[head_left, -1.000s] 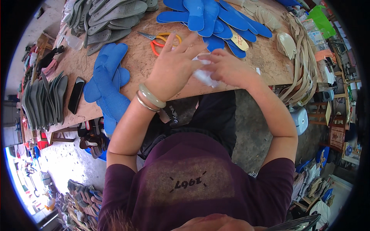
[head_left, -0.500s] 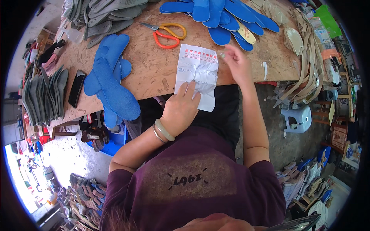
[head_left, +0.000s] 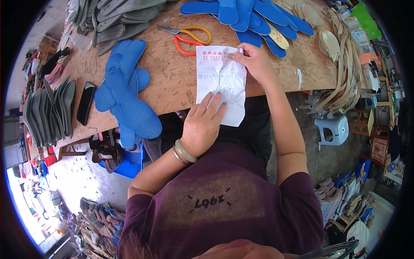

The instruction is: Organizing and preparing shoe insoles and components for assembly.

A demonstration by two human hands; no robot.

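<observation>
Blue bin (head_left: 134, 166) under table (head_left: 170, 84), dark shoes (head_left: 107, 155) overlapping its left side; cannot tell whether inside or in front. White paper (head_left: 221, 84) partly over table, lower end past front edge. Left hand (head_left: 202, 129): fingers slightly apart, laid on paper's lower half. Right hand (head_left: 257, 64): thumb and fingers clamped on paper's top right corner. Half second earlier, right hand was clear of paper, near same corner; left hand already lay on it.

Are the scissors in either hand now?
No, the scissors lie on the table, while the left hand and right hand touch the paper sheet.
</observation>
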